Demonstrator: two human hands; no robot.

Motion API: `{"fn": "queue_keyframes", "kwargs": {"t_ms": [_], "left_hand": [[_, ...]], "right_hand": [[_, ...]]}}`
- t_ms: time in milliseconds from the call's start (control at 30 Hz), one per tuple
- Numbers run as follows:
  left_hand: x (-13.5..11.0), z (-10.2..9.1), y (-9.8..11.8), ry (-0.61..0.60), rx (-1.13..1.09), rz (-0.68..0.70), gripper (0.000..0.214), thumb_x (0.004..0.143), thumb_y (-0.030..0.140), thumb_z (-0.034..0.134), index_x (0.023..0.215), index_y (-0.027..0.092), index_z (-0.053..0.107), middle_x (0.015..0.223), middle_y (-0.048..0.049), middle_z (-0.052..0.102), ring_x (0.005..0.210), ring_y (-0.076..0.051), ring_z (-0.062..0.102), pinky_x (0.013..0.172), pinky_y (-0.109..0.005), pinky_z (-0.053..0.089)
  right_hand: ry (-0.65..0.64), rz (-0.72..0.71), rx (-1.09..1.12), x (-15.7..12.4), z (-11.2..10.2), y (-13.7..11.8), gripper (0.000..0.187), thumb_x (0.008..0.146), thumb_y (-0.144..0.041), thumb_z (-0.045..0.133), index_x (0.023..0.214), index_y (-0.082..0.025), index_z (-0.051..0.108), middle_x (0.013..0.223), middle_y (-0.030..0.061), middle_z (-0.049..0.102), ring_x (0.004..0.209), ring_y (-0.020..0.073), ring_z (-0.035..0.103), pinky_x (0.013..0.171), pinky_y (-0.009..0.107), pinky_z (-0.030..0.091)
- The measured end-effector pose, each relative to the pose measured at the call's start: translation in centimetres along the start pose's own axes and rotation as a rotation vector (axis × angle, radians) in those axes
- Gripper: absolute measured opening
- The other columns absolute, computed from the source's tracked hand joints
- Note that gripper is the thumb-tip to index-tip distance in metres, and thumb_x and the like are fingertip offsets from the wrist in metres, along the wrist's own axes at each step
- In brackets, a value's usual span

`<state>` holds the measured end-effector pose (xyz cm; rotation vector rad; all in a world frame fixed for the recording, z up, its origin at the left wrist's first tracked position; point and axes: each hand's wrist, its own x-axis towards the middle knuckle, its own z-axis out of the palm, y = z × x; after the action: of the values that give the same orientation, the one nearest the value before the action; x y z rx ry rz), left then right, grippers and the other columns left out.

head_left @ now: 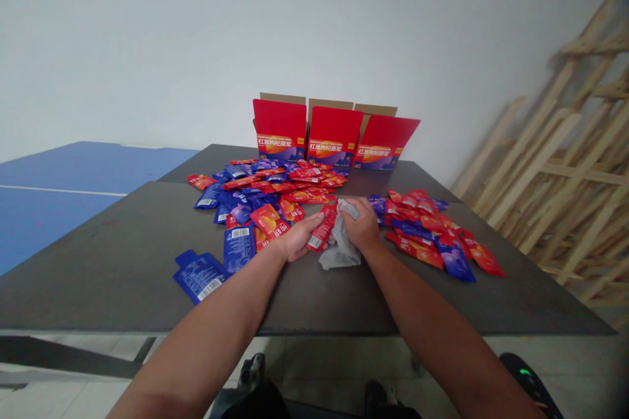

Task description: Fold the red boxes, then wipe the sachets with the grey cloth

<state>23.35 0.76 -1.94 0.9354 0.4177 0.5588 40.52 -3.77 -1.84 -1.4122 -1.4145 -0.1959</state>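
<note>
My left hand (296, 239) is closed around a red sachet (323, 230), held just above the dark grey table (122, 255). My right hand (362, 225) grips a grey cloth (341, 250) that touches the sachet and drapes down onto the table. A big heap of red and blue sachets (268, 191) lies behind and left of my hands. A second, smaller spread of sachets (435, 236) lies to the right of my right hand.
Three open red cartons (334, 134) stand in a row at the table's far edge. Blue sachets (200, 275) lie near the front left. A blue table (59, 190) is at left; wooden frames (565, 163) lean against the wall at right.
</note>
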Motion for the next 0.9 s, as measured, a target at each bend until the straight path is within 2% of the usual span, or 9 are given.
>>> {"fn": "queue_keyframes", "kwargs": {"t_ms": [200,267,333,433,533,633,733,900], "left_hand": [[-0.2,0.2,0.8,0.005,-0.138,-0.06,0.034,0.09,0.041,0.056,0.11,0.015,0.064,0.095,-0.0126,0.069,0.075,-0.02,0.067,0.056,-0.027,0.051],[-0.3,0.3,1.3,-0.005,-0.225,-0.076,0.036,0.091,0.042,0.052,0.11,0.014,0.065,0.101,-0.0133,0.069,0.076,-0.019,0.067,0.056,-0.027,0.051],[-0.4,0.2,1.8,0.004,-0.297,-0.071,0.037,0.091,0.044,0.051,0.107,0.014,0.066,0.1,-0.0133,0.069,0.072,-0.018,0.065,0.055,-0.028,0.05],[-0.3,-0.2,2.1,0.032,-0.362,-0.039,0.041,0.09,0.049,0.051,0.1,0.012,0.067,0.089,-0.0124,0.07,0.067,-0.018,0.064,0.057,-0.029,0.05],[0.1,-0.5,2.0,0.047,-0.357,-0.049,0.05,0.087,0.058,0.049,0.098,0.013,0.068,0.083,-0.0122,0.07,0.072,-0.022,0.066,0.062,-0.032,0.051],[0.5,-0.6,1.5,0.069,-0.317,-0.086,0.058,0.084,0.067,0.046,0.096,0.016,0.069,0.075,-0.0106,0.067,0.07,-0.023,0.066,0.062,-0.032,0.051],[0.7,-0.4,0.8,0.081,-0.28,-0.075,0.054,0.085,0.066,0.047,0.094,0.018,0.069,0.069,-0.0082,0.066,0.064,-0.021,0.064,0.059,-0.03,0.05],[0.6,0.3,0.1,0.04,-0.245,-0.095,0.04,0.087,0.053,0.056,0.095,0.016,0.068,0.073,-0.007,0.068,0.063,-0.018,0.065,0.059,-0.027,0.05]], "right_hand": [[0.146,0.103,-0.054,0.7,-0.6,0.5,0.022,0.087,-0.038,0.056,0.095,-0.019,0.066,0.092,0.0084,0.064,0.089,0.0234,0.059,0.085,0.039,0.049],[0.149,0.094,-0.067,0.6,-0.7,0.2,0.023,0.087,-0.039,0.056,0.095,-0.019,0.065,0.092,0.0083,0.063,0.09,0.0234,0.059,0.085,0.039,0.049],[0.088,0.013,-0.052,0.0,-0.6,-0.5,0.023,0.088,-0.038,0.055,0.097,-0.019,0.064,0.093,0.0083,0.062,0.091,0.0234,0.059,0.086,0.039,0.049],[-0.098,-0.171,0.016,-1.2,-0.1,-1.8,0.023,0.088,-0.034,0.053,0.103,-0.019,0.062,0.096,0.0081,0.061,0.094,0.0227,0.059,0.088,0.038,0.05],[-0.29,-0.316,0.081,-2.2,0.5,-2.9,0.025,0.089,-0.029,0.052,0.111,-0.022,0.06,0.1,0.0075,0.061,0.095,0.0209,0.059,0.086,0.037,0.052],[-0.407,-0.455,0.123,-2.6,1.0,-3.6,0.023,0.09,-0.026,0.053,0.111,-0.024,0.063,0.102,0.0074,0.061,0.096,0.0195,0.06,0.088,0.036,0.052],[-0.425,-0.511,0.143,-2.7,1.2,-3.7,0.023,0.09,-0.023,0.054,0.109,-0.025,0.066,0.104,0.0078,0.062,0.097,0.0196,0.059,0.089,0.037,0.052],[-0.329,-0.384,0.085,-2.8,1.4,-3.3,0.023,0.088,-0.023,0.055,0.107,-0.026,0.068,0.1,0.007,0.06,0.092,0.0194,0.06,0.083,0.036,0.054]]}}
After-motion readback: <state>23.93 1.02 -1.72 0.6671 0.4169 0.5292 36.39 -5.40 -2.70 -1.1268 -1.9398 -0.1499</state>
